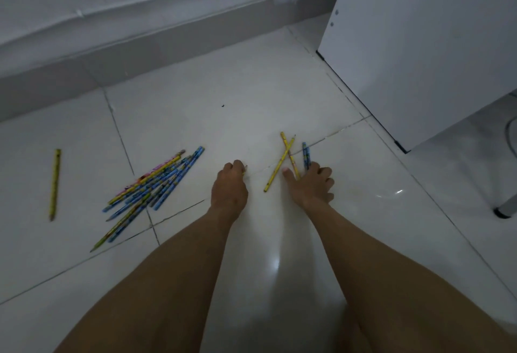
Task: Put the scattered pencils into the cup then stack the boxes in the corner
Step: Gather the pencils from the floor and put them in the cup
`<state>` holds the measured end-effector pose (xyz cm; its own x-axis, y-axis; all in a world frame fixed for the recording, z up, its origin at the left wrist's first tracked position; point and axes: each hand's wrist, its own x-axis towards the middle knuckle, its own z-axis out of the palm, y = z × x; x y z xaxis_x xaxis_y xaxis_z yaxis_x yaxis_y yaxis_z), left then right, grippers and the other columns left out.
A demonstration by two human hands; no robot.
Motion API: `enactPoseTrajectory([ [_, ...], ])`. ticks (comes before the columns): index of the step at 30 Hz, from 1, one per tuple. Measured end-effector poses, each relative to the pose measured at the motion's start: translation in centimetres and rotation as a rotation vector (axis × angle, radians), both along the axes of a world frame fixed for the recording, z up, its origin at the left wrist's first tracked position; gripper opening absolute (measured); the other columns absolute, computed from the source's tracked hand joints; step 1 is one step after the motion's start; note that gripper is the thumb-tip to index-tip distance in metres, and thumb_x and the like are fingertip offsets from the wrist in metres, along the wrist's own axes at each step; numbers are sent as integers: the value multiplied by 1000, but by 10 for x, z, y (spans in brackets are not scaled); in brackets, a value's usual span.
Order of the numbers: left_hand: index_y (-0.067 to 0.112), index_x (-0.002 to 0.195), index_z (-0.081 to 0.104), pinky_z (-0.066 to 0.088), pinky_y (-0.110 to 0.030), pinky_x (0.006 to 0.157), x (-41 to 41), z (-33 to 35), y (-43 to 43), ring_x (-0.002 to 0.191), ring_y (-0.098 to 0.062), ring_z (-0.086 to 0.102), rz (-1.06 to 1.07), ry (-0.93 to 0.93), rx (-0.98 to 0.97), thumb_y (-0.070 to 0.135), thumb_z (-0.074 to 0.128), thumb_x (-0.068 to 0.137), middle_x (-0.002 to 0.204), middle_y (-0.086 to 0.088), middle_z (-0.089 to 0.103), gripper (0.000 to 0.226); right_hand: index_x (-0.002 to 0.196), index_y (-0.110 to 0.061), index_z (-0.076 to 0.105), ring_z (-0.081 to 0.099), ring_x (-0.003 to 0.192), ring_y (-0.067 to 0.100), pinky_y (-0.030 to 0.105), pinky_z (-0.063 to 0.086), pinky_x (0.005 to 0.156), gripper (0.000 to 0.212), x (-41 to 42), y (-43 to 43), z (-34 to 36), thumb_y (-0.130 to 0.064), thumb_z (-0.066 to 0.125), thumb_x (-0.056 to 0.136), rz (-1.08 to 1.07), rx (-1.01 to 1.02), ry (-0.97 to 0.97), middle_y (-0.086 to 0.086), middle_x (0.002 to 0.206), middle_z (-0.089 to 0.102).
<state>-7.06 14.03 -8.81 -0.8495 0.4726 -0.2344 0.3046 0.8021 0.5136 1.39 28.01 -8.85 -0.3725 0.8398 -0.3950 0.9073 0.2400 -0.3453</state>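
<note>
Both bare forearms extend forward and downward, roughly parallel, converging slightly toward the hands. Left hand [229, 184]: palm down, fingers curled under into a loose fist (fingertip contact not discernible). Right hand [310, 184]: palm down, thumb extended toward the left, remaining fingers bent and spread to the right. Wrists straight; hands well apart.

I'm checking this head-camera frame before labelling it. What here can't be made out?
- Cup and boxes: outside the head view, none visible.
- Left hand: curled fist hides what it pinches; only a tiny tip shows.
- Right hand: covers the lower ends of the yellow pencils and blue pencil, so the grip is unclear.
- Pencil pile: overlapping, too blurred to count.
- Metal leg: cut off by the right edge.
</note>
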Motion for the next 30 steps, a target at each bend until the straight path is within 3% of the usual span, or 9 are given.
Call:
enactPoseTrajectory([
  [4,11,116,52,42,-42,86,-17,1,-16,110,-33,48,58,49,-73,1,47,88,118,-13,54,31,132,-12,37,36,120,33,51,35,93,94,-25,-14,1,-83,48,71,-3,-3,3,11,130,33],
  [9,14,125,49,31,-44,101,-32,2,-41,125,-32,37,99,168,-174,19,62,83,133,-10,42,44,135,-11,33,35,120,32,50,34,95,108,-52,-26,-2,-85,56,60,27,19,-26,10,131,33],
  [14,15,139,34,27,-49,107,-57,5,-71,136,-34,25,169,127,-289,46,68,78,147,-13,27,77,144,-11,22,31,125,32,51,31,100,113,-85,-44,-1,-85,51,65,133,14,-53,10,137,28],
  [18,20,141,29,21,-52,111,-68,-1,-101,138,-35,22,211,22,-328,61,65,74,148,-13,24,86,146,-12,19,28,129,32,52,28,102,110,-118,-51,2,-82,52,68,156,-5,-28,10,141,25],
  [21,26,145,25,20,-51,112,-68,-3,-113,139,-32,20,173,-24,-298,61,62,77,150,-9,22,85,149,-11,12,24,132,34,54,25,104,114,-138,-53,5,-83,49,69,140,-30,-54,11,146,20],
  [26,27,140,35,30,-48,105,-74,-2,-118,127,-32,35,163,51,-288,48,59,85,139,-8,38,64,151,-12,3,13,138,38,63,18,107,122,-162,-68,2,-86,48,65,142,-57,-82,12,154,8],
  [30,24,136,41,31,-46,102,-80,-2,-120,122,-31,40,168,68,-254,51,59,85,134,-7,42,60,153,-13,-4,4,143,39,63,10,111,113,-169,-77,-3,-75,50,76,151,-66,-96,11,160,-5],
])
